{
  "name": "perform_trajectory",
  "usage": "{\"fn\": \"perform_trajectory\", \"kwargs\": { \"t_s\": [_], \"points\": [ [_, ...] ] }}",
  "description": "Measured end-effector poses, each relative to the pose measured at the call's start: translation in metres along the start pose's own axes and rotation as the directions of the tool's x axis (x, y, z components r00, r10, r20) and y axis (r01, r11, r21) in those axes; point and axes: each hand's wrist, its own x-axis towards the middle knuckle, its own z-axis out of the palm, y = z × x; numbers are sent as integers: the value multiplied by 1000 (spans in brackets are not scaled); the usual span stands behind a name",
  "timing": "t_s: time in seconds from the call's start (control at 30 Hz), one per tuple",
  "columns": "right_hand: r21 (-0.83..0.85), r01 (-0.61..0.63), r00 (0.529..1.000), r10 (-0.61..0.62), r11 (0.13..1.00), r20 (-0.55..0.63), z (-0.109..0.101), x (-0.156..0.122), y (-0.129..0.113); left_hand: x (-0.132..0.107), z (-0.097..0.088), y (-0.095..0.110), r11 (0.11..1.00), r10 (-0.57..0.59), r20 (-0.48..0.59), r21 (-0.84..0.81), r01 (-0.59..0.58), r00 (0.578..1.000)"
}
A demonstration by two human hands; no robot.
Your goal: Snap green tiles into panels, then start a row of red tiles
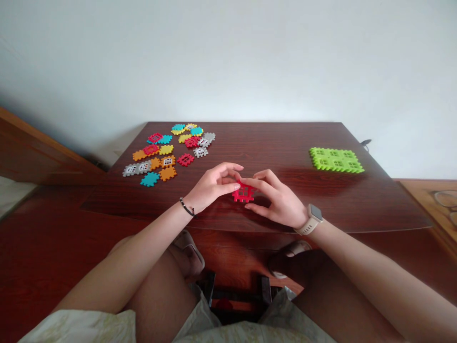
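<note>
A red interlocking building tile point(244, 192) with a window-like grid and notched edges is between my hands, above the near part of the table. My left hand point(217, 185) pinches its upper left, the thumb lying on the front face. From the other side my right hand point(277, 197) grips it, with the index finger at the upper right edge and the thumb by the lower edge. Fingers cover the tile's top and right parts. Nearest to my left hand lies another red window tile point(185, 159), flat on the table.
Loose tiles are spread at the table's left, among them a blue tile point(150, 179), an orange tile point(167, 173) and a grey window tile point(201, 152). A green panel of window tiles point(336, 160) lies at the right. Behind the brown table point(264, 143) stands a pale wall point(243, 62).
</note>
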Motion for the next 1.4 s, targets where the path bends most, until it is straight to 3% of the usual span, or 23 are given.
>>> {"fn": "perform_trajectory", "kwargs": {
  "t_s": [0.33, 0.57, 0.77, 0.93, 1.13, 1.4],
  "points": [
    [58, -9, 999, 7, 998, 43, 2, 0, 1, 1, -3, -2, 999, -35, 28, 39, 34, 999],
    [-18, -85, 989, 82, 996, -121, 6, 2, 5, 1, 3, -6, 998, -64, 78, 29, 62, 995],
    [-12, -24, 994, 23, 1000, -105, -1, 4, 6, 3, 0, -5, 990, -61, 15, 129, 59, 998],
    [-10, 64, 996, -65, 998, -55, -6, 4, 10, 2, 2, -5, 977, -79, 90, 205, 59, 993],
    [-8, 94, 995, -93, 996, 37, -6, 6, 9, 1, 6, -12, 980, -50, 75, 194, 34, 996],
    [-41, 56, 990, -50, 998, 133, -1, 5, 15, 2, 6, -20, 935, -39, 81, 354, 8, 996]
  ]
}}
